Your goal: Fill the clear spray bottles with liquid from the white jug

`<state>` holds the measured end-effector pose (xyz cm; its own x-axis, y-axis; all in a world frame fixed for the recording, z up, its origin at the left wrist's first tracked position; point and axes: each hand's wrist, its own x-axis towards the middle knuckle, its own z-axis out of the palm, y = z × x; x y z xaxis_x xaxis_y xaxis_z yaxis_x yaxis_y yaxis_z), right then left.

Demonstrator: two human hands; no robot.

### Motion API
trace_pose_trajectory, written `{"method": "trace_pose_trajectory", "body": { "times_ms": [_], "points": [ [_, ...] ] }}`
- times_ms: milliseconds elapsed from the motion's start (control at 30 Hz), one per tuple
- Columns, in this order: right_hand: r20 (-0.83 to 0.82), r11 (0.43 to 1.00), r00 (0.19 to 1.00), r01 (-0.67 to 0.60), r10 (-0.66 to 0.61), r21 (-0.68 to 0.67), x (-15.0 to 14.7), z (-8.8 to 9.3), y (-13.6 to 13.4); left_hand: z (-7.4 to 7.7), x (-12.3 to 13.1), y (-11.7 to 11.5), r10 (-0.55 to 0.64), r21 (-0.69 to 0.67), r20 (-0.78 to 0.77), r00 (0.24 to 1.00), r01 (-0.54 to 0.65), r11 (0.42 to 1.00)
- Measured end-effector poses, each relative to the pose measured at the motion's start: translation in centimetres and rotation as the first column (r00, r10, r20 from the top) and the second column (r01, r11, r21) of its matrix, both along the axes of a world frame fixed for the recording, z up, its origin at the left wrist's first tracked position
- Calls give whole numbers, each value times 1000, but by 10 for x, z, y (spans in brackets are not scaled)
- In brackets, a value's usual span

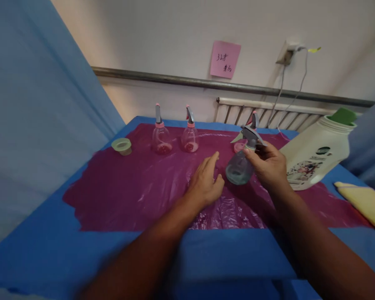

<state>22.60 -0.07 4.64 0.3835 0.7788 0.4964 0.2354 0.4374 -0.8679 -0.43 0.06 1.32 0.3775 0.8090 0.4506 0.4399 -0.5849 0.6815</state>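
Note:
My right hand [270,166] grips a small clear spray bottle [239,168] by its neck, just under the grey trigger head [251,135], and holds it tilted above the purple plastic sheet [128,191]. Just left of the bottle, my left hand [206,181] rests on the sheet with fingers stretched out, holding nothing. Two more clear spray bottles, one [161,139] beside the other [190,138], stand upright at the far side of the sheet, each with a little pink liquid at the bottom. Another pink-collared sprayer [253,121] shows behind the held bottle.
A pale green cap [121,146] lies at the sheet's far left. A large white jug [317,154] with a green lid leans at the right. A yellow cloth [364,204] lies at the right edge. Blue cloth [81,250] covers the table; a pink note [225,59] is on the wall.

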Motion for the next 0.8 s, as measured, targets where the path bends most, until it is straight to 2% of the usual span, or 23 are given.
{"method": "trace_pose_trajectory", "body": {
  "times_ms": [200,367,467,633,800],
  "points": [
    [125,982,981,161,-148,-101,7,13,20,4,0,-5,-85,68,-165,983,97,993],
    [307,965,928,247,-211,-83,-1,26,65,10,1,-12,-124,70,-246,961,145,987],
    [363,956,902,282,-234,-84,-9,29,97,13,0,-14,-113,60,-305,946,137,989],
    [376,936,888,329,-263,-124,-13,18,137,15,-1,-14,-103,60,-346,933,132,989],
    [407,924,873,354,-270,-147,-9,0,150,16,-1,-15,-106,65,-359,927,138,988]
  ]
}}
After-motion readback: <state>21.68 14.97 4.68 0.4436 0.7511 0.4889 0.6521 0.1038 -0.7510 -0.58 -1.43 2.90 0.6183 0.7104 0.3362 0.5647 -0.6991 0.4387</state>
